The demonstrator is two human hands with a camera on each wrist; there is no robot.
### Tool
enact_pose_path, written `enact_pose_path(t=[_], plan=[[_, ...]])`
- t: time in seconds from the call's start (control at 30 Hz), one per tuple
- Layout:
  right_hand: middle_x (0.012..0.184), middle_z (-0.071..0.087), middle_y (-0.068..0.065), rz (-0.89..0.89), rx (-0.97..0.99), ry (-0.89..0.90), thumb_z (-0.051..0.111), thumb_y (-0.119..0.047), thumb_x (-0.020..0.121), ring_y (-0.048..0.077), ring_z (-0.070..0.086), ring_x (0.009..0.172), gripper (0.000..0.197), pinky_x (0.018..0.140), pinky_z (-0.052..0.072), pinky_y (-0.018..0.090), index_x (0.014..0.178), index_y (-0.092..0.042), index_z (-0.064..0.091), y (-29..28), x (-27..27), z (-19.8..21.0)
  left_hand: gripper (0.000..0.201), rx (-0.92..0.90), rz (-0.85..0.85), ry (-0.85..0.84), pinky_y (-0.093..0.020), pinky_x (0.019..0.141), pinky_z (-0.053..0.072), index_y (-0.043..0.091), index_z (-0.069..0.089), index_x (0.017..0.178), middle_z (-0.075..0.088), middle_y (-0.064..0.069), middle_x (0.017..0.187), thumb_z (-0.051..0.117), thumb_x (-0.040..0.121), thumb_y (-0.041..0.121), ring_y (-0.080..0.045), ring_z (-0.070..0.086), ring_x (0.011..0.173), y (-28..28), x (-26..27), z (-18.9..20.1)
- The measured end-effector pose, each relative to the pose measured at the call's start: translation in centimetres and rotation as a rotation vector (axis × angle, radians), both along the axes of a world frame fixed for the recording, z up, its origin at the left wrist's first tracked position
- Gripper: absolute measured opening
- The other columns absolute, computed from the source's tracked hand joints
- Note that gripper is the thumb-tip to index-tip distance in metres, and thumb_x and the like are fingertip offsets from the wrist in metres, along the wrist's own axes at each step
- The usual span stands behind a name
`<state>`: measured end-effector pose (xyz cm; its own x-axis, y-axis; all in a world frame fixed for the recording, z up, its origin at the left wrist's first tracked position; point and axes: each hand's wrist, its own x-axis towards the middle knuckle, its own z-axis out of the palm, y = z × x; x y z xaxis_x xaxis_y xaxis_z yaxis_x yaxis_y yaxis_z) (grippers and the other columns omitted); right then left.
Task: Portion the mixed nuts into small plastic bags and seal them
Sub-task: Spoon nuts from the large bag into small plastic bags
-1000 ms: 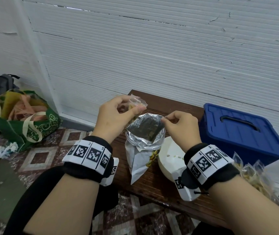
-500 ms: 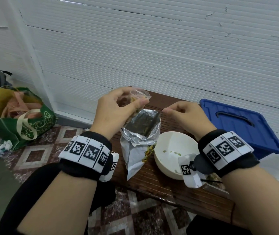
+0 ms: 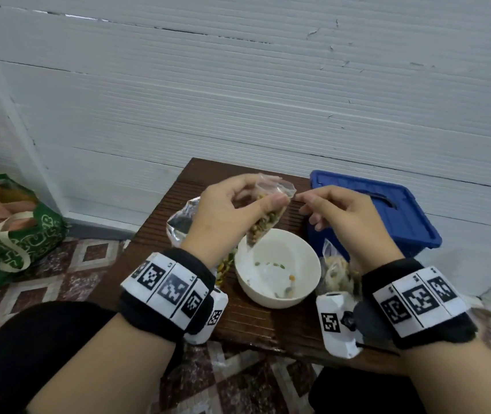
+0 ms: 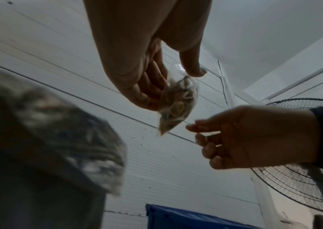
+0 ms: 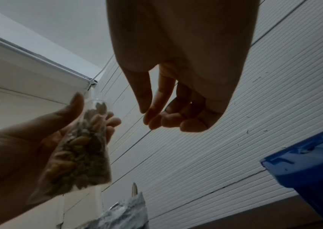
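My left hand point(image 3: 238, 204) pinches a small clear plastic bag point(image 3: 265, 222) half full of mixed nuts, thumb in front and fingers behind, with the mouth gaping. The bag hangs tilted above the white bowl point(image 3: 308, 279), which holds a few loose nuts. My right hand point(image 3: 308, 209) hovers just right of the bag's top corner, fingers loosely curled and empty. The left wrist view shows the bag point(image 4: 178, 105) below my thumb. The right wrist view shows my right hand point(image 5: 176, 100) apart from the bag point(image 5: 82, 147). The open foil nut bag point(image 3: 180, 225) stands behind my left wrist.
A blue lidded box point(image 3: 387, 210) stands at the right of the small brown table point(image 3: 268, 324). Filled small bags point(image 3: 338, 273) lie between bowl and box. A green shopping bag point(image 3: 14, 234) sits on the tiled floor at left. A white wall is close behind.
My left hand carried the small bag rightward from over the foil bag to above the bowl. My right hand let go of the foil bag's rim and rose beside the small bag.
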<state>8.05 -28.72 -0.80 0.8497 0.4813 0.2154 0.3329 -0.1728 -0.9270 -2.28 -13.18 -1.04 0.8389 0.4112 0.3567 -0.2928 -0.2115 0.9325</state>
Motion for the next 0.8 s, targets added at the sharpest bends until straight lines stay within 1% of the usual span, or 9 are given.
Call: enact_pose_path(t=[0.17,0.23,0.27,0.33,0.4,0.47,0.57,0.7,0.8], plan=[[0.07,0.068,0.009,-0.033,0.11,0.12,0.057,-0.034,0.092,0.016,0.054,0.061,0.031,0.058,0.044,0.024,0.081,-0.011,0.075,-3.8,0.1,0.2,0.027,-0.014,-0.07,0.055,-0.026,0.086,0.054,0.022,0.075,0.1,0.075,0.008,0.097,0.076,0.074,0.03,-0.007,0.068,0.095,-3.6,2.5,-1.9],[0.07,0.069,0.011,-0.05,0.127,0.137,0.057,-0.033,0.092,0.015,0.055,0.06,0.03,0.059,0.044,0.026,0.082,-0.01,0.075,-5.4,0.3,0.0,0.027,0.035,-0.098,0.067,-0.03,0.09,0.053,0.023,0.076,0.101,0.074,0.009,0.101,0.076,0.076,0.032,-0.007,0.067,0.099,-5.2,3.4,-2.7],[0.07,0.069,0.01,-0.072,0.136,0.136,0.057,-0.032,0.092,0.015,0.055,0.059,0.029,0.059,0.044,0.026,0.082,-0.01,0.074,-6.3,0.5,-0.1,0.026,0.075,-0.105,0.067,-0.027,0.09,0.051,0.024,0.076,0.102,0.073,0.009,0.102,0.076,0.077,0.032,-0.004,0.065,0.099,-5.9,3.7,-2.9],[0.069,0.069,0.009,-0.123,0.154,0.135,0.057,-0.031,0.093,0.013,0.055,0.059,0.029,0.057,0.044,0.023,0.085,-0.01,0.074,-7.7,0.8,-0.6,0.023,0.149,-0.093,0.067,-0.015,0.08,0.047,0.029,0.075,0.1,0.069,0.007,0.102,0.075,0.077,0.033,0.0,0.061,0.09,-7.2,4.3,-3.2],[0.069,0.069,0.007,-0.163,0.168,0.146,0.057,-0.031,0.093,0.011,0.055,0.058,0.028,0.055,0.043,0.021,0.085,-0.011,0.074,-8.9,1.1,-1.2,0.021,0.178,-0.072,0.081,-0.013,0.071,0.044,0.033,0.074,0.097,0.067,0.004,0.097,0.075,0.076,0.036,-0.007,0.059,0.081,-8.1,5.0,-3.4],[0.068,0.069,0.006,-0.196,0.169,0.162,0.057,-0.03,0.093,0.011,0.054,0.058,0.027,0.056,0.043,0.023,0.084,-0.011,0.074,-10.0,1.4,-1.8,0.019,0.184,-0.07,0.09,-0.019,0.072,0.047,0.033,0.075,0.094,0.068,0.004,0.094,0.076,0.075,0.037,-0.014,0.06,0.083,-8.8,5.6,-3.7],[0.07,0.069,0.007,-0.234,0.191,0.197,0.058,-0.029,0.093,0.011,0.055,0.059,0.026,0.059,0.042,0.027,0.083,-0.011,0.074,-11.5,1.9,-2.6,0.016,0.16,-0.058,0.109,-0.031,0.08,0.053,0.038,0.074,0.09,0.072,0.007,0.093,0.078,0.074,0.036,-0.013,0.064,0.087,-9.8,6.4,-3.8],[0.07,0.068,0.007,-0.29,0.229,0.233,0.058,-0.028,0.094,0.011,0.057,0.059,0.025,0.057,0.045,0.021,0.082,-0.012,0.073,-13.2,2.3,-3.1,0.019,0.062,-0.054,0.096,-0.035,0.081,0.057,0.027,0.076,0.096,0.074,0.009,0.092,0.078,0.078,0.031,-0.007,0.068,0.089,-10.7,7.4,-3.7],[0.072,0.068,0.006,-0.338,0.282,0.23,0.056,-0.029,0.094,0.012,0.059,0.061,0.025,0.059,0.048,0.022,0.084,-0.012,0.072,-14.5,2.6,-3.0,0.013,0.004,-0.04,0.058,-0.023,0.069,0.057,0.021,0.072,0.094,0.072,0.005,0.092,0.075,0.081,0.023,-0.007,0.069,0.086,-11.5,8.3,-3.1]])
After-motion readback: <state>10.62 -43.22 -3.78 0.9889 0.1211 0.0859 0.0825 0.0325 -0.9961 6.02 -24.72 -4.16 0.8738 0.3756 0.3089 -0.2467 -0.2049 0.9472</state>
